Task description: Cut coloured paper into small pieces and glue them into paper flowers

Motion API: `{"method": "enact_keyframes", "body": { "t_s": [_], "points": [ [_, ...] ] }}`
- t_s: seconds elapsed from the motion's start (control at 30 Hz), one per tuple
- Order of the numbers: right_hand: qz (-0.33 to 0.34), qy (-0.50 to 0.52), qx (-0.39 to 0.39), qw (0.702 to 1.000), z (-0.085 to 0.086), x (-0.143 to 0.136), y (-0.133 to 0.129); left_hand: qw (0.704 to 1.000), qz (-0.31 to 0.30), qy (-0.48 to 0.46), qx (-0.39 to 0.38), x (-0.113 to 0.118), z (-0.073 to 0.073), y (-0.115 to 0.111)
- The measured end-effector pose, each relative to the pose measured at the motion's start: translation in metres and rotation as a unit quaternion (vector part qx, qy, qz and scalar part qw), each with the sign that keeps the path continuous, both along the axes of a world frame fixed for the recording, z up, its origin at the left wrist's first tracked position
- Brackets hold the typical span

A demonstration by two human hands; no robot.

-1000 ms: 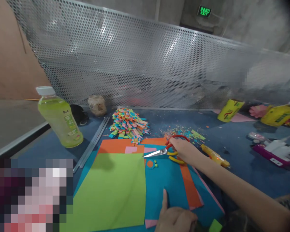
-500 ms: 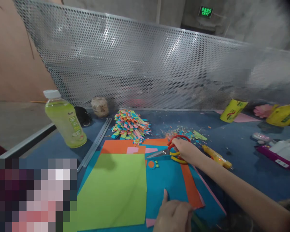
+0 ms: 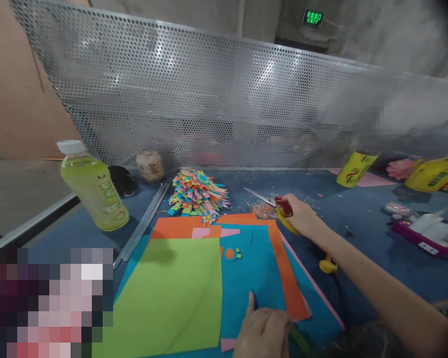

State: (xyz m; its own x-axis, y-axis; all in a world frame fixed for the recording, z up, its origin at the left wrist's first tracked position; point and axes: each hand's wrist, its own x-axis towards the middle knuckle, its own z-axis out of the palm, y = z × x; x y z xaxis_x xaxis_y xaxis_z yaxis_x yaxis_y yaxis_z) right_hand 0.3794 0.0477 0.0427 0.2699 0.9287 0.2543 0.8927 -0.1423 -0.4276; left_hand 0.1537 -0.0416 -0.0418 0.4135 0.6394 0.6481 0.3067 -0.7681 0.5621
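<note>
Scissors (image 3: 280, 203) are clasped in the right hand (image 3: 301, 215) near paper scraps (image 3: 263, 210); whether anything is gripped by the left hand (image 3: 263, 330), at the blue paper (image 3: 256, 273), cannot be told; strips (image 3: 194, 194) are cut and heaped, the green sheet (image 3: 175, 291) apparently left whole.

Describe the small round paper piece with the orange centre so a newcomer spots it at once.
Find the big lime-green sheet in the foreground. Just past its right edge, near the far corner, a small blue paper disc lies on the blue sheet. Unlike those plain sheets, it has an orange centre and tiny green tabs on its right.
</note>
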Motion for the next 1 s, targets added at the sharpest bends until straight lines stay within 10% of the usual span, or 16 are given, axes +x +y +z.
{"method": "enact_keyframes", "body": {
  "t_s": [1.0],
  "points": [
    [0.059, -0.169, -0.154, 0.972, -0.02, -0.047, -0.021, 0.999, -0.009, 0.007, 0.047, 0.004, -0.008, 0.003]
  ]
}}
